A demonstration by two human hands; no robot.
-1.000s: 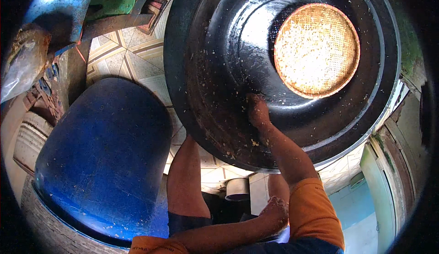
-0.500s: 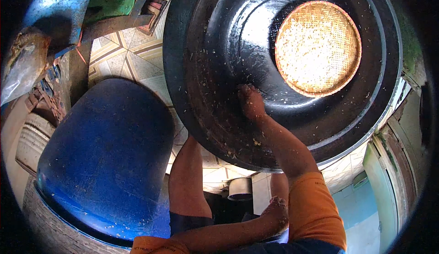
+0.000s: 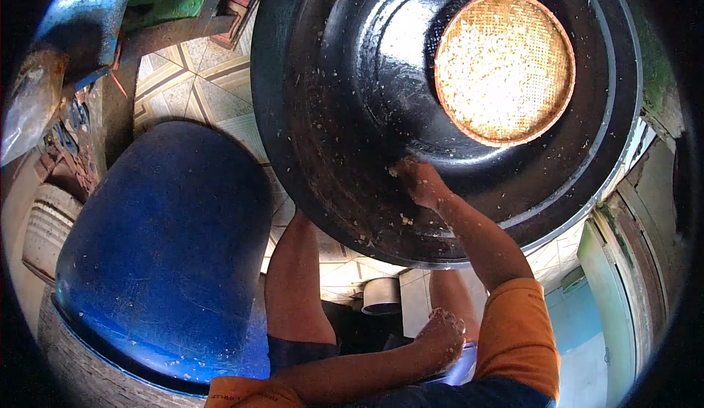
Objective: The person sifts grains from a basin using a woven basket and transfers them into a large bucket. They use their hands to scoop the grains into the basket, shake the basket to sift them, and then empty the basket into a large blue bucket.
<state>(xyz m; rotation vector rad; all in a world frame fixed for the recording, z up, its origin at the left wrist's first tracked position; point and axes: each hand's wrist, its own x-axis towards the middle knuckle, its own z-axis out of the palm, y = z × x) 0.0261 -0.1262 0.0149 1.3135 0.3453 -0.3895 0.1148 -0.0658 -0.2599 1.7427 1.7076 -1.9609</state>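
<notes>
A wide black basin spreads across the upper middle, with pale crumbs scattered over its inner wall. Inside it, toward the right, rests a round woven tray with pale bits spread over its weave. My right hand is low against the basin's near inner wall, fingers curled in, with pale bits at the fingertips; what they hold, if anything, is hidden. Near my lap, outside the basin, my left hand is closed and dotted with pale bits. I cannot see into its palm.
To the left stands a big blue plastic barrel. A small metal pot sits on the tiled floor between my legs. A ribbed pale container is at far left, and a door frame at right.
My right hand has drawn a little nearer and to the right along the basin wall, its fingers now turned leftward. My left hand remains closed by my lap. The view has shifted slightly.
</notes>
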